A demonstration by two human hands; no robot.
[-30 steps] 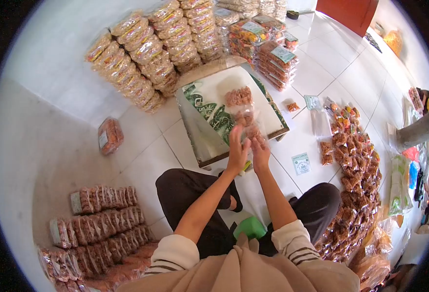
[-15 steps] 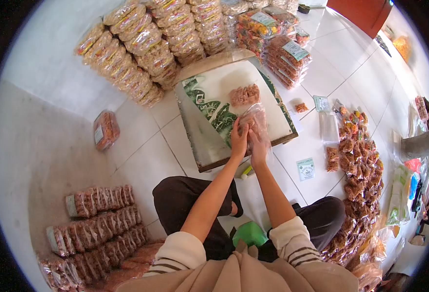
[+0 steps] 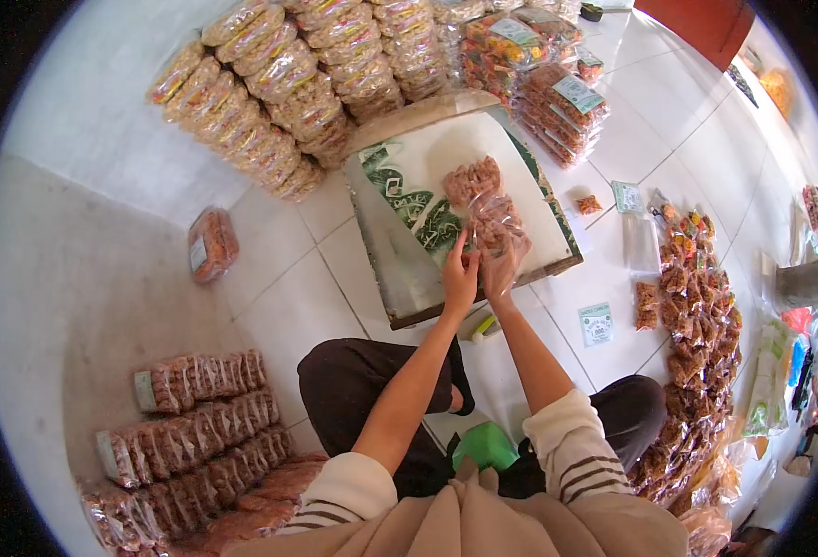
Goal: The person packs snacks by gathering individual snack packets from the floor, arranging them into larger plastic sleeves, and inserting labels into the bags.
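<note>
A clear plastic bag of brown snack packets (image 3: 499, 226) lies on the low board-topped box in front of me. My left hand (image 3: 460, 276) grips its lower left edge, fingers bent against the plastic. At the lower right of the same bag, my right hand (image 3: 503, 271) is closed around the plastic, its fingers partly seen through the film. Another cluster of brown snack packets (image 3: 472, 180) sits just beyond the bag, touching or nearly touching its top end.
The box (image 3: 400, 269) has a green-printed sheet on top. A yellow-green cutter-like tool (image 3: 486, 327) lies before it. Stacked noodle-like packs (image 3: 270, 84) stand behind, bagged snacks (image 3: 562, 111) back right, loose packets (image 3: 692, 343) right, packed rows (image 3: 195, 427) left, a label card (image 3: 597, 325) on the floor.
The bag's packets now show more plainly and lie closer to the far cluster. My hands have spread slightly at the bag's near end. The whole view has shifted a little.
</note>
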